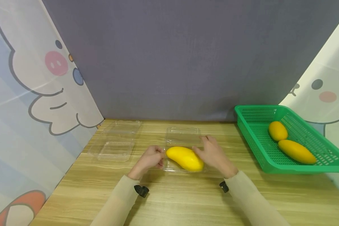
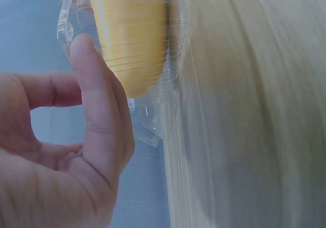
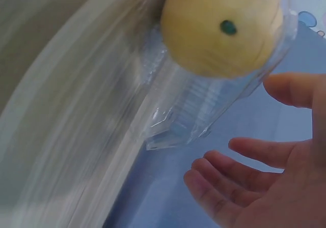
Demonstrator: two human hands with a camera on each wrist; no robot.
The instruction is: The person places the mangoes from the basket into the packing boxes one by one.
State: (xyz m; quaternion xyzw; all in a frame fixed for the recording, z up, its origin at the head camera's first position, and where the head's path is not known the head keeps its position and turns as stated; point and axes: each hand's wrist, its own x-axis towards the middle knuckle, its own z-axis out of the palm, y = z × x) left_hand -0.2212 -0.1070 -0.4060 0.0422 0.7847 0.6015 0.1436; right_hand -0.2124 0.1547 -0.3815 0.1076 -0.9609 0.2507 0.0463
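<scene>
A yellow mango (image 1: 185, 158) lies in the lower half of a clear plastic clamshell box (image 1: 169, 169), whose lid (image 1: 183, 135) is folded back behind it. My left hand (image 1: 152, 156) is at the box's left end, its curled fingers holding the rim. In the left wrist view, a fingertip (image 2: 84, 47) meets the clear edge. At the right end is my right hand (image 1: 213, 153). The right wrist view shows its thumb (image 3: 290, 88) at the rim and its other fingers extended apart from the box. The mango's end has a green spot (image 3: 228, 27).
On the left of the wooden table (image 1: 175, 201), other open clear boxes (image 1: 113, 147) lie near the back. A green basket (image 1: 266, 166) on the right holds two mangoes (image 1: 296, 152). A grey panel (image 1: 169, 62) rises behind the table.
</scene>
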